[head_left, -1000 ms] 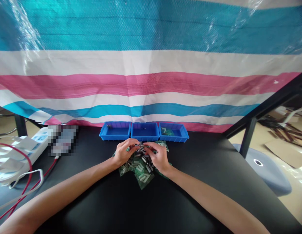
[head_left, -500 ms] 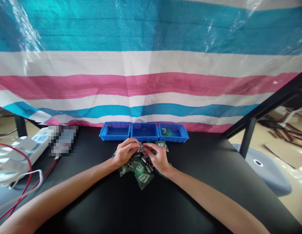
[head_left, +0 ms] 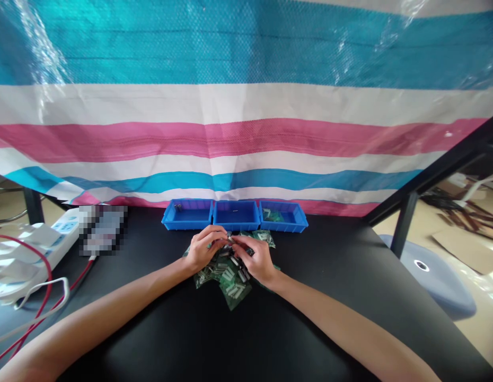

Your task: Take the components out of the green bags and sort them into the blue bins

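My left hand point(head_left: 203, 249) and my right hand point(head_left: 259, 261) meet fingertip to fingertip over a heap of small parts. Between them shows a small silvery cylindrical piece point(head_left: 230, 240), pinched by my right fingers. The left fingers are closed at its other side; whether they grip it too is hard to make out. Under the hands lie green-tinted plastic bags point(head_left: 235, 293) with short silvery cylinders in them. More loose metal pieces point(head_left: 242, 273) lie on top, partly hidden by my hands.
Behind the heap stand three blue bins in a row: the left bin point(head_left: 186, 226) and middle bin point(head_left: 236, 226) hold a few small pieces, the right bin point(head_left: 285, 228) a green bag. A power strip point(head_left: 51, 249) with cables is at left. A striped sheet point(head_left: 246, 138) hangs behind.
My right fingertips have shifted slightly, and the silvery piece between the hands now sits at a tilt. The left hand has barely moved.
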{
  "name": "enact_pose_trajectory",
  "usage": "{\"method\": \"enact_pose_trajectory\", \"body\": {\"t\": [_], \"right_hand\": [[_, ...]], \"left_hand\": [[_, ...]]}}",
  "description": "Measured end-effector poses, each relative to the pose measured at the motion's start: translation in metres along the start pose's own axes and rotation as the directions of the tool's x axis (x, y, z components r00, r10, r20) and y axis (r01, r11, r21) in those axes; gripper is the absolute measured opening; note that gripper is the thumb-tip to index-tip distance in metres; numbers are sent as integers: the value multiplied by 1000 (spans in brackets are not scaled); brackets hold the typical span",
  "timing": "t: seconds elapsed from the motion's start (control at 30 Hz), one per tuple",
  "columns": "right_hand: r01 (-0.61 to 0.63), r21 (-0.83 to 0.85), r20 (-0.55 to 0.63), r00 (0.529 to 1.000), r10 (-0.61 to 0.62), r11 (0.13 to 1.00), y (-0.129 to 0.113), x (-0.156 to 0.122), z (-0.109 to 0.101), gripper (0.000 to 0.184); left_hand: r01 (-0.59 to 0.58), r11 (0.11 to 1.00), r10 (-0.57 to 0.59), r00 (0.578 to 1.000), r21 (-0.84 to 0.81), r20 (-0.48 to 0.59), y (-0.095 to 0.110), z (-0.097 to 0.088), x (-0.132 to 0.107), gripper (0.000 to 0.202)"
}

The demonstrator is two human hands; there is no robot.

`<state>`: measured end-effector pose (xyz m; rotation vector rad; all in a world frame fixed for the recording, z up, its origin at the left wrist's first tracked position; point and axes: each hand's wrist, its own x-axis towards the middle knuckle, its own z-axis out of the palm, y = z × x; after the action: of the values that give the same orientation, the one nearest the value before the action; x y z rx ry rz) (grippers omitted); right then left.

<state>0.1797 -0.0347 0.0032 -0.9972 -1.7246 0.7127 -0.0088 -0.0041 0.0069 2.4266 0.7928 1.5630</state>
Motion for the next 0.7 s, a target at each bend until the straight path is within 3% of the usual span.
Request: {"method": "enact_pose_trajectory", "body": {"t": [0.43, 0.7], "right_hand": [[91, -73, 23, 996, -89, 993, -3, 1, 0, 19], [65, -103, 55, 997, -60, 993, -3, 2, -1, 21]], "left_hand": [[5, 999, -5, 1000, 32, 18, -2, -1, -3, 5], [-27, 999, 26, 1000, 36, 10, -1, 0, -2, 7]]}}
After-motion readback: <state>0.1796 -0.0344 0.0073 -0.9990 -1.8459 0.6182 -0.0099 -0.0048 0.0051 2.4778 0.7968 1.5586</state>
